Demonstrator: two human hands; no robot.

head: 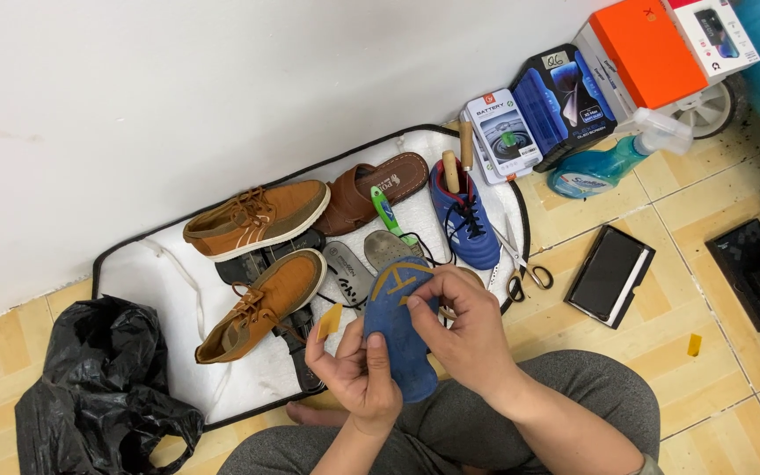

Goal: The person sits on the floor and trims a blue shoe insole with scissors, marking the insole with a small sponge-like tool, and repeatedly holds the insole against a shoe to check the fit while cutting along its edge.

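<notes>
Insole [402, 347]: blue, held over lap for working.
Left hand [358, 374]: grips insole's lower end, steadying it.
Right hand [464, 330]: pinches its top edge.
Shoes [261, 303]: brown pair at 10 o'clock.

The insole [400, 330] is blue with yellow stripes. Two tan shoes [261, 217] carry pale stripes and brown laces. The sandal [371, 189] is brown, the cleat [464, 215] blue with red lining, the bag [103, 387] black, the box [646, 48] orange, the floor [661, 290] yellow tile.
</notes>
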